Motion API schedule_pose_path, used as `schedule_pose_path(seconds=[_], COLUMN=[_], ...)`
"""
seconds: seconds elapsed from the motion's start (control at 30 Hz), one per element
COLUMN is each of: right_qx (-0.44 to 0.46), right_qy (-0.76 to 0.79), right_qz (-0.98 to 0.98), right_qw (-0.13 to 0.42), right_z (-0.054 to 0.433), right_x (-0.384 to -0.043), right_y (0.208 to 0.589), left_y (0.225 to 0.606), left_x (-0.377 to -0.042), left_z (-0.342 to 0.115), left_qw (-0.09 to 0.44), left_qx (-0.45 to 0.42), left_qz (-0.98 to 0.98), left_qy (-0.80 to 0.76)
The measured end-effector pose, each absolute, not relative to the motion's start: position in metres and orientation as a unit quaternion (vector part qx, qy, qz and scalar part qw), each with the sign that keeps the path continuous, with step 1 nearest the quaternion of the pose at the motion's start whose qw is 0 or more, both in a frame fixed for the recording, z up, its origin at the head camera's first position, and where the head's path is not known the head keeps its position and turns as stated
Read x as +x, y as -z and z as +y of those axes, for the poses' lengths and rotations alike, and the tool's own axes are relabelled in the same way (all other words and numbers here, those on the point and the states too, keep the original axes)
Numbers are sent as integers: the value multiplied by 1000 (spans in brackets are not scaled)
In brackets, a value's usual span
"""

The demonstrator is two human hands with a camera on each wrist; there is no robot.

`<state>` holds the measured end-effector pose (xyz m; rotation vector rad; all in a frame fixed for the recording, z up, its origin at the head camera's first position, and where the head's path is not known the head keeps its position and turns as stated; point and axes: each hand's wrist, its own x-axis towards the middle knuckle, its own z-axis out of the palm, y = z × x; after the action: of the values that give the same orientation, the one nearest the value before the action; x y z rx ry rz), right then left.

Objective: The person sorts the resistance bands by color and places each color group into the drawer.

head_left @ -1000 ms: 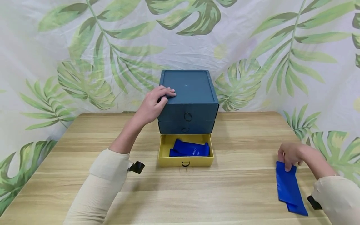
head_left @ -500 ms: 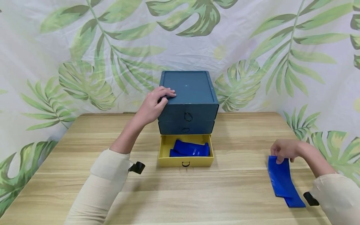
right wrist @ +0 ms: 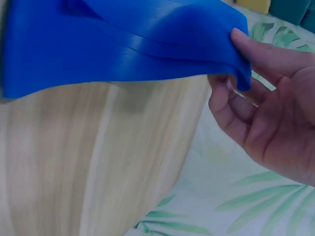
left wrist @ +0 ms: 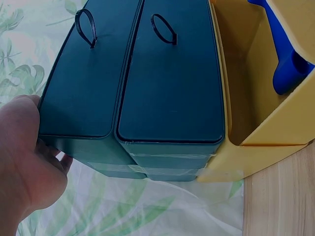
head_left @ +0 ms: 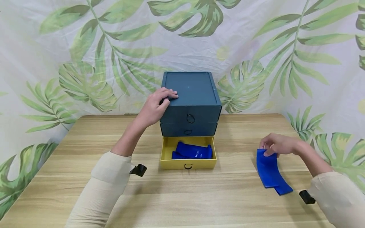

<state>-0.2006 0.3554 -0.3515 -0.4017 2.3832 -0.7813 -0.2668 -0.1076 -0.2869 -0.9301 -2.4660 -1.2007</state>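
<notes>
My left hand [head_left: 158, 106] rests on the top left edge of a dark blue drawer box [head_left: 189, 88]; in the left wrist view that hand [left wrist: 24, 157] lies against its corner. Below, a yellow drawer [head_left: 188, 164] is pulled out, holding a folded blue resistance band [head_left: 194, 150] with "Light" printed on it. At the right, my right hand [head_left: 280, 144] pinches one end of another blue resistance band [head_left: 268, 171], which hangs down folded over the table. The right wrist view shows the thumb over this band [right wrist: 147, 44], with the other fingers behind its edge.
Dark loop pulls [head_left: 190, 118] hang on the two blue drawer fronts. All stands on a wood-grain table [head_left: 199, 199], and a leaf-print cloth [head_left: 137, 63] hangs behind. A black wrist mount [head_left: 138, 170] sticks out from the left sleeve.
My right hand has moved left and toward the back of the table, carrying the blue resistance band along. The left hand and the yellow drawer have stayed in place.
</notes>
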Motion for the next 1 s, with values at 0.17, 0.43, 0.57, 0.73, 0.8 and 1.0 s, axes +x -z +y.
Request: schedule_pose_path(seconds=[0.17,0.43,0.57,0.73,0.8,1.0], right_qx=[-176,-210,-205,-193,-191,-160], right_qy=[309,334,355,392,411,467], right_qz=[891,882,880,873,867,849], right_qw=[281,255,240,216,207,189], right_z=[339,313,302,290,286,270], right_x=[-203,-201,-199,-197,-197,-192], right_y=[343,325,315,304,299,285], left_y=[286,286,287,287,287,287], left_x=[-267,-267,-267,-267,-267,-268], left_z=[-107,-108,-108,-108,-108,-108], left_qw=[123,121,122,123,123,120], left_qx=[-320,-319,-318,-321,-320,-319], left_qz=[-845,-847,-848,-846,-847,-847], left_qy=[411,409,407,407,407,409])
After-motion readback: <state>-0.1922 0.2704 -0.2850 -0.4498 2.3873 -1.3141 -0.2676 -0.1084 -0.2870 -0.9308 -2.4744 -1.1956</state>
